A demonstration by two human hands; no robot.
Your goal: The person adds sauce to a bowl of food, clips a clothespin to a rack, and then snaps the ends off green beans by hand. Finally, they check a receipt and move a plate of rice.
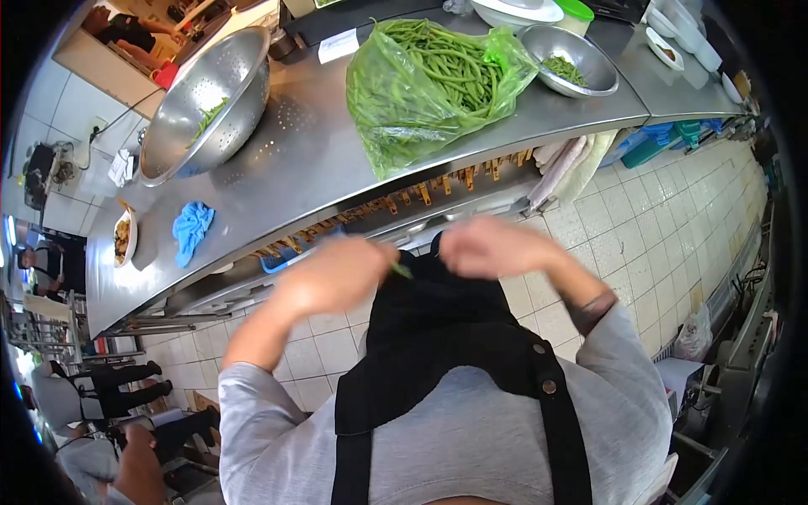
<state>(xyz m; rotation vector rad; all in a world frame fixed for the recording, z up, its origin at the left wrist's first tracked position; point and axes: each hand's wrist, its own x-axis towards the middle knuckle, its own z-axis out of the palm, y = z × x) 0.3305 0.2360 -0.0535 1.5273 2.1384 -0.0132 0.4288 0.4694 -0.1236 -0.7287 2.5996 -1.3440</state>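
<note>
My left hand (341, 273) is closed in front of the black apron, blurred by motion. A short green bean (401, 270) pokes out from its fingertips. To its right, apart from it, my right hand (484, 247) has curled fingers, too smeared to show whether anything is in them. Beyond both hands, a green plastic bag (370, 105) lies open on the steel counter, full of long green beans (454, 67). A large steel colander (240, 105) on the left holds a few bean pieces. Cut green pieces (562, 69) also lie in a steel bowl (599, 74) right of the bag.
A blue cloth (194, 231) and a white dish of food (124, 238) are at the counter's left end. Wooden-handled items (425, 192) line the shelf under the counter edge. Other people (84, 396) stand at the lower left. White plates (522, 10) sit at the back.
</note>
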